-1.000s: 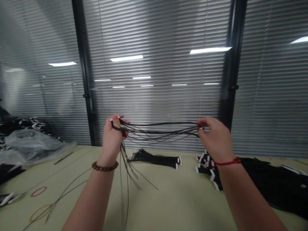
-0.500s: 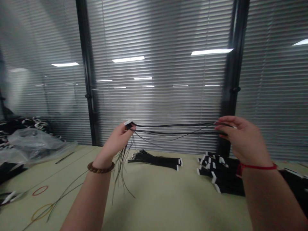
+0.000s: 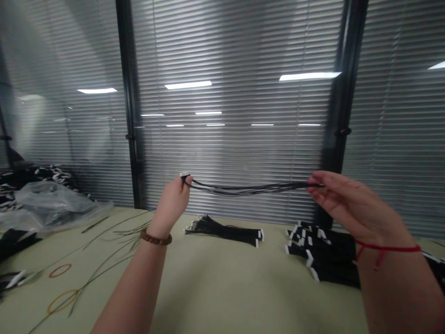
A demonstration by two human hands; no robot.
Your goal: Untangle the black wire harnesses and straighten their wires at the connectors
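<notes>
A thin bundle of black wires (image 3: 246,189) stretches between my two hands, above the table and in front of the blinds. My left hand (image 3: 174,200) pinches its left end, where a white connector (image 3: 185,174) sticks out above the fingertips. At the other end, my right hand (image 3: 351,204) has the wires between thumb and fingers; the wire tips there are too small to make out. Below the held wires lies a bunch of black cables (image 3: 225,232) with white connectors at its right end.
Black cable bundles with white ends (image 3: 330,255) are piled at right. Loose thin wires (image 3: 128,232), a red band (image 3: 60,271) and a yellow band (image 3: 62,301) lie at left. Beyond them sits a clear plastic bag (image 3: 55,204). A window with blinds (image 3: 239,148) backs the table (image 3: 222,287).
The wires between my hands have drawn together into one narrow bundle. Loose strands that hung below my left hand now lie on the table to its left. My right hand's fingers have straightened somewhat.
</notes>
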